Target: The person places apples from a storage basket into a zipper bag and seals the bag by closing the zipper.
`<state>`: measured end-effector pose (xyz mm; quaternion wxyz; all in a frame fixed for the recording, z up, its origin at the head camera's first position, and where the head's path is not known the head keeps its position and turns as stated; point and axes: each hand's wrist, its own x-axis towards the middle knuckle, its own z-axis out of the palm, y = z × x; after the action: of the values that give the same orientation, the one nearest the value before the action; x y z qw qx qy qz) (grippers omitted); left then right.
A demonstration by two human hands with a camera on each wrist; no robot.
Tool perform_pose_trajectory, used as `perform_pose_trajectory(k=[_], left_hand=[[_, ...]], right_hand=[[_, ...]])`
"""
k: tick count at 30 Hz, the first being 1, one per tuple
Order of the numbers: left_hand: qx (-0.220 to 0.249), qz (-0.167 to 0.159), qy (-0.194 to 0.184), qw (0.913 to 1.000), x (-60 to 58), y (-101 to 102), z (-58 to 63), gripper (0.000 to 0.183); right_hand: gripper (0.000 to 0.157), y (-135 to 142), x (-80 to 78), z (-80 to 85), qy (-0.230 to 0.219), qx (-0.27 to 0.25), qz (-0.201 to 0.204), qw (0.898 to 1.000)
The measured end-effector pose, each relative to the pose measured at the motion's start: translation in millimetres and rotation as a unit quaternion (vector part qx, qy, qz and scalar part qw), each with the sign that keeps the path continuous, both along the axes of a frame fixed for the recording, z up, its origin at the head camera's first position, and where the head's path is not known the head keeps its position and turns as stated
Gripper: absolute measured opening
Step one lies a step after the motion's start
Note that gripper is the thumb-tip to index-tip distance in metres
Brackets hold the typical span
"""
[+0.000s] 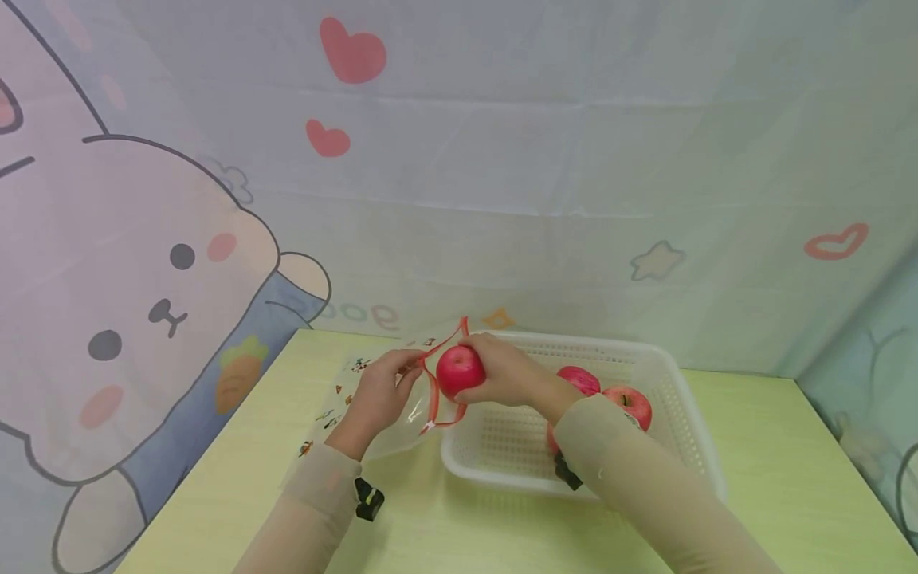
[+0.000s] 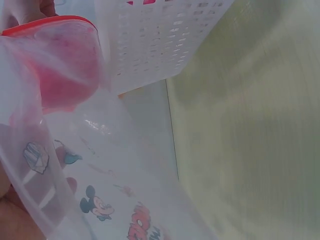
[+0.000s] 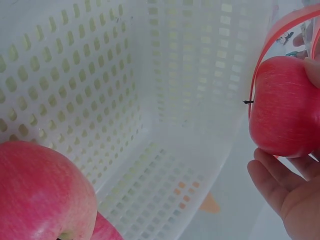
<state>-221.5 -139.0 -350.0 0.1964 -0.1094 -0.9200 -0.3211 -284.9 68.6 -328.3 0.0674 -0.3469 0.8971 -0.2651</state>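
My right hand (image 1: 505,371) grips a red apple (image 1: 459,371) at the mouth of a clear plastic bag (image 1: 402,434). Cartoon figures are printed on the bag, and a red strip (image 1: 433,402) runs round its spread opening. My left hand (image 1: 382,396) pinches the bag's edge on the left side. In the left wrist view the apple (image 2: 70,75) shows pink through the plastic (image 2: 125,155). The right wrist view shows the same apple (image 3: 285,107) with its dark stem toward the basket, fingers (image 3: 275,180) spread below it.
Right of the bag stands a white perforated basket (image 1: 688,402) holding more red apples (image 1: 628,407), partly covered by my right forearm. All this is on a pale yellow-green table (image 1: 760,446). Behind hangs a printed cloth (image 1: 502,159). Small black devices (image 1: 369,500) sit at my wrists.
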Motion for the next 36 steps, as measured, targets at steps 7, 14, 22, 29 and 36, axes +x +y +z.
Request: perform_pose_trajectory(k=[7, 14, 22, 29, 36], left_hand=[[-0.004, -0.002, 0.004, 1.0000, 0.8, -1, 0.1, 0.027], [-0.006, -0.002, -0.003, 1.0000, 0.7, -3, -1.1, 0.027], [0.000, -0.006, -0.006, 1.0000, 1.0, -3, -0.7, 0.027], [0.001, 0.001, -0.008, 1.0000, -0.4, -3, -1.7, 0.028], [0.017, 0.002, -0.008, 0.9998, 0.5, -1, -1.0, 0.030]], right_hand=[[0.074, -2, -0.2, 1.8, -0.017, -0.012, -0.004, 1.000], [0.073, -2, -1.2, 5.6, -0.010, -0.017, -0.010, 1.000], [0.073, 0, -1.4, 11.4, -0.010, -0.025, -0.011, 1.000], [0.072, -1, -0.4, 12.8, -0.013, -0.034, -0.011, 0.999], [0.069, -5, 0.7, 6.1, -0.030, -0.032, 0.012, 0.999]])
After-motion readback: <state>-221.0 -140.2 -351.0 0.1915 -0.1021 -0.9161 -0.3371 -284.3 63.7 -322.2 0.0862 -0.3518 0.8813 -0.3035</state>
